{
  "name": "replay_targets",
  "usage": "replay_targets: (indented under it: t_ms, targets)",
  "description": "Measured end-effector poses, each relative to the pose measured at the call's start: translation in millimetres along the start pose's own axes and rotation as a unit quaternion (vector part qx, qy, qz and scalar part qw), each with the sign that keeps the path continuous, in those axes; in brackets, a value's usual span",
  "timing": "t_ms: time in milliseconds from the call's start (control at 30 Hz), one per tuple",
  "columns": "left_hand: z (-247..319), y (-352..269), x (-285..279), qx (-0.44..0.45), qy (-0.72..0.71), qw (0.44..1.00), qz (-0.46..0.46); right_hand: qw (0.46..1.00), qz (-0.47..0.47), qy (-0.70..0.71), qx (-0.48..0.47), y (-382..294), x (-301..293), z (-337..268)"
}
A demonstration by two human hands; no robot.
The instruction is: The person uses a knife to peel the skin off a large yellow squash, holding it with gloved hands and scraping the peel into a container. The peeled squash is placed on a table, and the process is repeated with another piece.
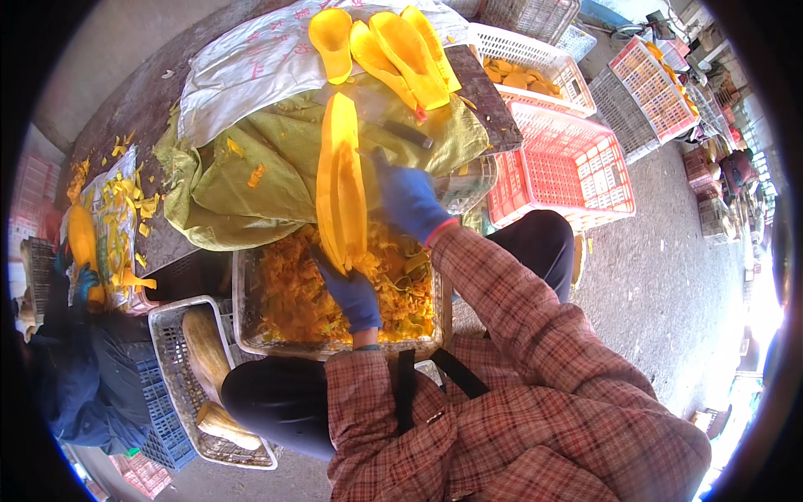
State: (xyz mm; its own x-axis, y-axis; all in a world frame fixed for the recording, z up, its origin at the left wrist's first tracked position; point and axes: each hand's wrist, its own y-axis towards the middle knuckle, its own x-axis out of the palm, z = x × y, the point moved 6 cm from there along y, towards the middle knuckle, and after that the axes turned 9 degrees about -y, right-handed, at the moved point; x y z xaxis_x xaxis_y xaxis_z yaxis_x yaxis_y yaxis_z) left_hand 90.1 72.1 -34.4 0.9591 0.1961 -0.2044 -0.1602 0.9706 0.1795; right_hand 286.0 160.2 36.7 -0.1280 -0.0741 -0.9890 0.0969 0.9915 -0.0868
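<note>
My left hand (352, 296), in a blue glove, grips the near end of a long, peeled orange squash piece (340, 188). Its hollowed inner side faces up, and stringy pulp hangs at the near end. Motion blurs my gloved right hand (411, 197), just right of the squash; whether it holds anything is not clear. Under the squash's near end stands a crate (238, 307) full of orange pulp and peelings (295, 295). Beyond my hands, a knife with a dark handle (408, 133) lies on green woven sacking (263, 169). Several hollowed squash pieces (401, 56) rest at the far side.
At right are a red plastic crate (552, 169) and a white crate (533, 47) holding orange pieces. Unpeeled squashes (204, 351) lie in a crate (179, 389) by my left knee. A co-worker's gloved hand (86, 282) touches an orange squash (81, 235) at far left.
</note>
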Motion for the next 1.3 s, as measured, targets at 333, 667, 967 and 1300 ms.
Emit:
replay_targets:
  t_ms: [333,667,967,1300]
  targets:
    - [12,3,-4,0.021,0.011,1.000,0.006,0.971,-0.152,0.180,0.043,-33,40,-31]
    - [6,3,-1,-0.027,-0.040,0.999,-0.014,0.986,0.128,-0.009,-0.104,5,-23,-22]
    - [15,4,-5,-0.013,0.000,0.999,-0.030,0.990,0.017,-0.129,-0.054,4,2,-56]
    - [-13,6,4,-0.119,-0.213,0.970,-0.023,0.976,-0.035,0.076,-0.203,-97,16,-48]
